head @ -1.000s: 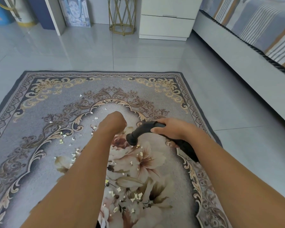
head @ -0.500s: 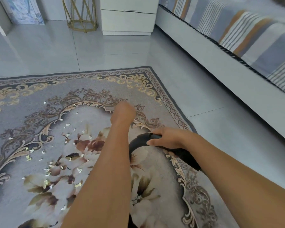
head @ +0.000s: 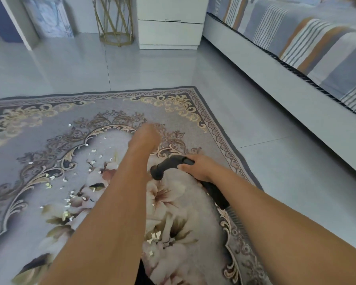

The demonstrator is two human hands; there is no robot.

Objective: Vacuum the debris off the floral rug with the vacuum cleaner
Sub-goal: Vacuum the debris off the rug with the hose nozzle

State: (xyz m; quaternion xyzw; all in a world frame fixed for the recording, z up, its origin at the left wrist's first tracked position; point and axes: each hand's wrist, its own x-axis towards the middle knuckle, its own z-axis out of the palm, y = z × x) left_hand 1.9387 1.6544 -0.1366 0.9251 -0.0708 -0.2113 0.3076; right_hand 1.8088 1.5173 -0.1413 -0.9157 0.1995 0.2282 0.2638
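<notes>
Over the grey floral rug (head: 49,124), my right hand (head: 197,168) is gripping the black curved vacuum cleaner handle (head: 169,163). My left hand (head: 146,136) is blurred, so I cannot tell its fingers. I am judging the sweep unfinished: pale debris scraps (head: 70,194) are lying to the left, so the suction needs steering there next.

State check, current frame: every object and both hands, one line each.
floral rug: lying flat
debris: scattered over floral rug
right hand: grips vacuum handle
vacuum handle: in hand, over floral rug
left hand: blurred, fingers hidden
drawer unit: drawers shut
wire stand: upright
</notes>
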